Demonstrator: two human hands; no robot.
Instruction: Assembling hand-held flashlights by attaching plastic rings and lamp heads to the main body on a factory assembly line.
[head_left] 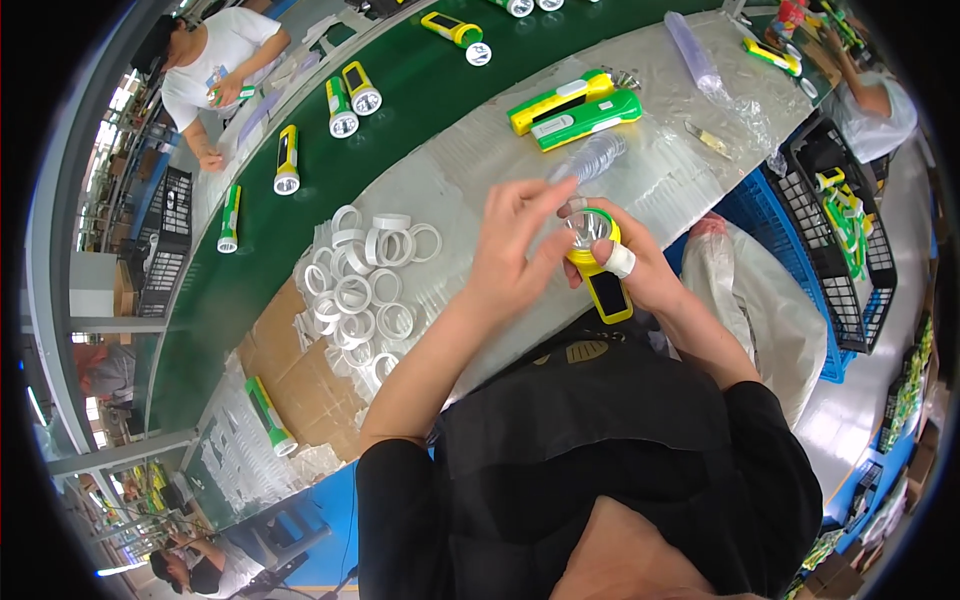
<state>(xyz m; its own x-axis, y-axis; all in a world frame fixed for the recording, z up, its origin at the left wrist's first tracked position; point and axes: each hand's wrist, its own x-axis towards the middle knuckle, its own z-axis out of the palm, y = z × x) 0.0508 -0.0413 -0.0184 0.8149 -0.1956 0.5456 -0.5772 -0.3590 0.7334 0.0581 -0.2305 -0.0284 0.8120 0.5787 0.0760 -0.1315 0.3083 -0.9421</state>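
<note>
Gripping a yellow flashlight [609,294] right of the white rings [354,293] is the right hand [645,268]; the left hand [516,243] spreads loosely beside the lens [588,231], contact unclear. Two green-and-yellow flashlights [590,121] lie on the table [450,185], beyond and right of the rings.

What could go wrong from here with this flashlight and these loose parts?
The left forearm beside the loose pile of white plastic rings might knock some away. The left hand, close to the shiny round head of the yellow-and-black flashlight, could smudge it. Clear round plastic discs just beyond could get nudged.
</note>
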